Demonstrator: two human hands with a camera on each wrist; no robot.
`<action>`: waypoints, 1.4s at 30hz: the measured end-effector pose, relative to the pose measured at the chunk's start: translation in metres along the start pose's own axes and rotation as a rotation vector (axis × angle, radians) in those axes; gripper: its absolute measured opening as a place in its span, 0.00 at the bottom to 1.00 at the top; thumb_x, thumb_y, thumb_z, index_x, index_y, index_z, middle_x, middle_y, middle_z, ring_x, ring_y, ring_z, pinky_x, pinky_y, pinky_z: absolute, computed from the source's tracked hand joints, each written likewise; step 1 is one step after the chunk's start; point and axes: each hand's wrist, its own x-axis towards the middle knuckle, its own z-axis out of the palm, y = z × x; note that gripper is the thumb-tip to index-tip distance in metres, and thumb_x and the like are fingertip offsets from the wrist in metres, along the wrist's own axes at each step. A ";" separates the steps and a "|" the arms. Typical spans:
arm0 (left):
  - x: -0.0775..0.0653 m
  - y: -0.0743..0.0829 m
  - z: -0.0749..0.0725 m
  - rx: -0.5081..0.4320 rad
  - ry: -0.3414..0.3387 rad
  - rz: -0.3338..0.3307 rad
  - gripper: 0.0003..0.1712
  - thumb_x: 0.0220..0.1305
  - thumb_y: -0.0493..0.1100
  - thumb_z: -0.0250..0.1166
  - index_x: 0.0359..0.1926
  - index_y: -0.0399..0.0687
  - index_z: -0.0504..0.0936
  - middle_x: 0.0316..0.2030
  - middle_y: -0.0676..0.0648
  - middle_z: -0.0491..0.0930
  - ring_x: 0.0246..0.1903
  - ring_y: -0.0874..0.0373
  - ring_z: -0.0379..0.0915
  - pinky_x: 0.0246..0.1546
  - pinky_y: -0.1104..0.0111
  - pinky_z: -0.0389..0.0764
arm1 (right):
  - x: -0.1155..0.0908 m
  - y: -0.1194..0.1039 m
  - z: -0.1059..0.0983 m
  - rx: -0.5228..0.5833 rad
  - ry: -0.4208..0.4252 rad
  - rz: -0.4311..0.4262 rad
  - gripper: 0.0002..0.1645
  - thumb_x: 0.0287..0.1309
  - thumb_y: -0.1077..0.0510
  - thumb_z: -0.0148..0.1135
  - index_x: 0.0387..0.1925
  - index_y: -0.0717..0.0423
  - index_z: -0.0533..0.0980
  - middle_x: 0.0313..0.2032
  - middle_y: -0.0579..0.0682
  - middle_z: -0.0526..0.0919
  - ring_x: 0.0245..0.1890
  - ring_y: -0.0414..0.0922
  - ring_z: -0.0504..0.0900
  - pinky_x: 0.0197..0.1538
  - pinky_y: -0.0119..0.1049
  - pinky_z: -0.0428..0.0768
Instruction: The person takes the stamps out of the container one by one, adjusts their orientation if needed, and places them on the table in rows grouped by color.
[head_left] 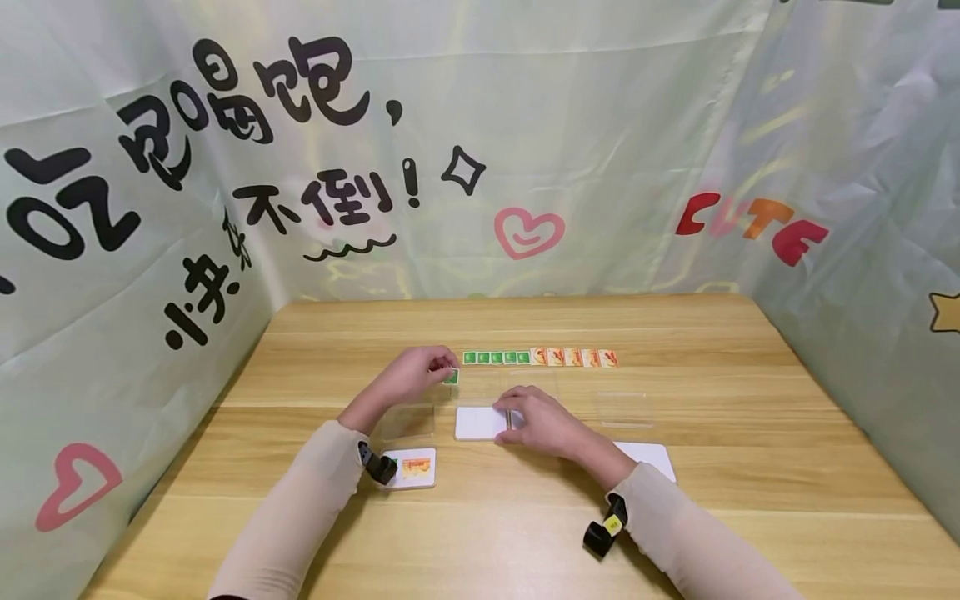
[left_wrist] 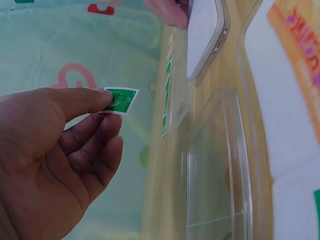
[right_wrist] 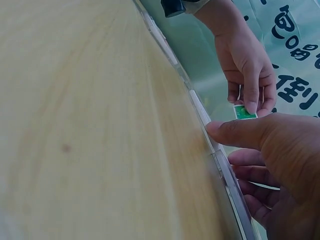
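Note:
My left hand (head_left: 416, 372) pinches a small green stamp (left_wrist: 122, 100) with a white perforated edge between thumb and fingers. The stamp is held above the table, just left of a row of green stamps (head_left: 497, 357). Across a flat clear case with a white insert (head_left: 480, 422), my right hand (head_left: 538, 421) grips the near edge with its thumb and the far edge with its fingers. Part of that case is hidden under the right hand. In the right wrist view the thumb and fingers (right_wrist: 240, 132) stand on either side of the thin case.
Orange stamps (head_left: 573, 357) continue the row rightward. A clear lid (head_left: 625, 410) lies at right, another clear lid (head_left: 408, 422) at left. A case with stamps (head_left: 417, 467) lies by the left wrist. Under the right forearm lies a white case (head_left: 651, 457). Printed cloth (head_left: 615, 150) surrounds the table.

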 end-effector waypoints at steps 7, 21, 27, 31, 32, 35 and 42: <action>0.011 -0.009 0.000 -0.052 -0.006 -0.023 0.05 0.71 0.40 0.60 0.43 0.48 0.82 0.32 0.53 0.78 0.33 0.59 0.73 0.35 0.66 0.76 | -0.001 0.000 0.000 -0.005 -0.003 -0.003 0.30 0.50 0.49 0.75 0.54 0.58 0.80 0.55 0.53 0.78 0.58 0.52 0.73 0.62 0.49 0.69; 0.026 -0.024 0.001 -0.130 -0.039 -0.068 0.08 0.71 0.38 0.59 0.46 0.42 0.81 0.35 0.49 0.79 0.34 0.56 0.74 0.36 0.65 0.76 | -0.002 0.002 0.001 -0.004 -0.004 -0.025 0.30 0.51 0.49 0.75 0.53 0.58 0.80 0.54 0.54 0.79 0.56 0.53 0.74 0.61 0.49 0.70; 0.033 -0.029 0.001 -0.129 -0.039 -0.100 0.07 0.70 0.38 0.59 0.45 0.42 0.81 0.36 0.48 0.80 0.35 0.55 0.75 0.35 0.65 0.75 | -0.001 0.002 0.002 -0.009 -0.004 -0.039 0.30 0.51 0.49 0.75 0.54 0.59 0.80 0.54 0.54 0.79 0.57 0.53 0.74 0.61 0.48 0.69; 0.038 -0.033 0.000 -0.134 -0.048 -0.126 0.06 0.71 0.37 0.58 0.44 0.44 0.81 0.37 0.47 0.80 0.36 0.54 0.75 0.34 0.65 0.74 | -0.001 0.003 0.001 -0.018 -0.001 -0.048 0.30 0.51 0.49 0.75 0.53 0.59 0.80 0.53 0.54 0.79 0.56 0.52 0.75 0.61 0.48 0.70; 0.039 -0.033 0.000 -0.134 -0.049 -0.131 0.06 0.71 0.38 0.58 0.44 0.44 0.81 0.37 0.47 0.81 0.36 0.54 0.75 0.34 0.65 0.74 | -0.001 0.003 0.001 -0.018 0.000 -0.050 0.30 0.51 0.49 0.75 0.53 0.59 0.80 0.53 0.54 0.79 0.56 0.52 0.75 0.61 0.48 0.70; 0.043 -0.035 -0.001 -0.131 -0.053 -0.137 0.06 0.70 0.37 0.59 0.44 0.45 0.81 0.39 0.46 0.81 0.37 0.54 0.75 0.35 0.65 0.75 | -0.001 0.003 0.001 -0.015 0.003 -0.051 0.30 0.51 0.49 0.75 0.53 0.59 0.80 0.53 0.54 0.79 0.56 0.52 0.75 0.61 0.47 0.70; 0.051 -0.039 -0.001 -0.143 -0.061 -0.159 0.07 0.70 0.37 0.59 0.44 0.42 0.81 0.40 0.44 0.81 0.38 0.53 0.75 0.36 0.66 0.75 | 0.000 0.003 0.002 -0.016 0.005 -0.048 0.30 0.50 0.49 0.75 0.53 0.59 0.81 0.53 0.54 0.79 0.56 0.52 0.75 0.61 0.48 0.70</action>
